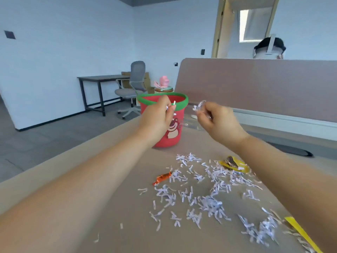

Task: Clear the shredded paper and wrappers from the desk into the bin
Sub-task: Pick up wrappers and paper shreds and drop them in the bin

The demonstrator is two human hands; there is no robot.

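Shredded paper (209, 194) covers desk (127, 225); wrapper print unreadable.

Grey office chair (134, 88) beside dark table (102, 78); pink toy (163, 83).

The left hand (158, 114) hides part of the bin (164, 125); its grip is perhaps blurred.

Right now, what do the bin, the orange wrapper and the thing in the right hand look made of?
Bin: looks soft matte fabric or felt, padded green rim, though unsure. Orange wrapper: glossy plastic film, twisted ends. Right hand pinches a clear wrapper: see-through crinkled plastic, likely cellophane.
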